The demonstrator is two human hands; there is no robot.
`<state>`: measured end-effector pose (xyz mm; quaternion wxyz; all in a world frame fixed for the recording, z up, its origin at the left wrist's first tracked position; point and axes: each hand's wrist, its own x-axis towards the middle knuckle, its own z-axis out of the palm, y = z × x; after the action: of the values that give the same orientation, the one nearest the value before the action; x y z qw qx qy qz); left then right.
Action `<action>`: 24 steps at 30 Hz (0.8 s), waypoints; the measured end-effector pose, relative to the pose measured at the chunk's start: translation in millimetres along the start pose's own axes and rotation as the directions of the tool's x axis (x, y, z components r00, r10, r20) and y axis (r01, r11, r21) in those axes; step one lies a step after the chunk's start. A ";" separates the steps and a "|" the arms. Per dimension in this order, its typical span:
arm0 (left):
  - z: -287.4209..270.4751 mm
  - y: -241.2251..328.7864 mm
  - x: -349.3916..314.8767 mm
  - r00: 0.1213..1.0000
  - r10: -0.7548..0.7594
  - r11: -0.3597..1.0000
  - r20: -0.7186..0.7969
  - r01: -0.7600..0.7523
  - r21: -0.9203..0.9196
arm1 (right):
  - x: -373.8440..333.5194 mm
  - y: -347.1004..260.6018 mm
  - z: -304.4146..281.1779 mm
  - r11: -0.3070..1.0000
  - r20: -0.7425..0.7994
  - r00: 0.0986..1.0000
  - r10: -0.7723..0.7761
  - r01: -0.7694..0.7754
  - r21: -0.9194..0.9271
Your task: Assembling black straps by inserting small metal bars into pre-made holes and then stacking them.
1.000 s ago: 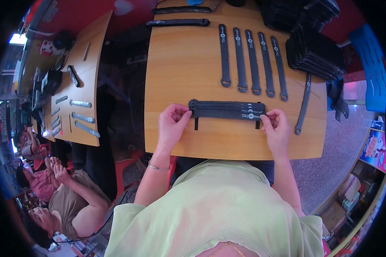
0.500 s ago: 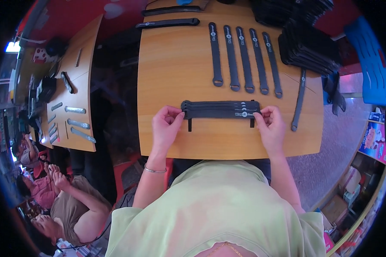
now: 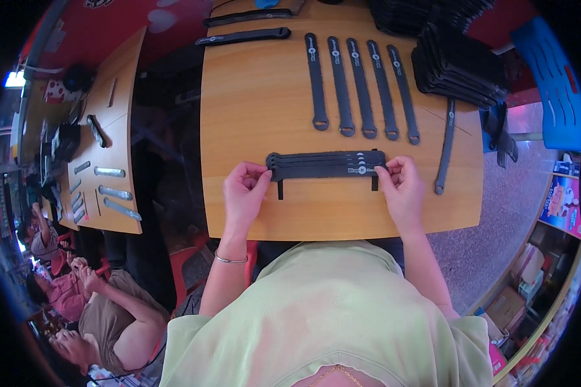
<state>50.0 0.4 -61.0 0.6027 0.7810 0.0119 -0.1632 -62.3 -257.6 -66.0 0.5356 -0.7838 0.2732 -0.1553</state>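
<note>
Several dark hook-and-loop straps [image 3: 316, 169] lie overlapped in a fanned stack, crosswise on the wooden table near its front edge. My left hand [image 3: 246, 189] pinches the stack's left end, where the rounded strap tips line up. At the other end, the thumb and fingers of my right hand [image 3: 400, 186] are closed on the straps beside their white print. Two narrow black strips stick out toward me from under the stack, a left strip [image 3: 280, 189] and a right strip [image 3: 375, 184]. What lies beneath the straps is hidden.
Beyond my hands lies a row of single straps [image 3: 354, 87], slotted ends toward me. Piled black straps [image 3: 458, 68] stand at the far right, with another strap [image 3: 445, 155] below. Two straps [image 3: 243, 36] rest far left. A second table [image 3: 116, 135] and seated people [image 3: 119, 316] are leftward.
The whole view has shifted slightly, the table moving a little left in the picture. Both hands keep their pinch on the stacked straps, which look unchanged.
</note>
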 end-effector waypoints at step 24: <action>1.9 -0.3 -0.9 1.000 0.011 1.000 -0.013 -0.011 0.014 | 1.2 -6.8 1.8 0.993 -0.031 0.999 -0.022 0.018 -0.117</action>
<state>48.6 -1.2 -61.4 0.5979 0.7864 0.0104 -0.1546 -58.6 -255.1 -60.4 0.4828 -0.8139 0.2824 -0.1570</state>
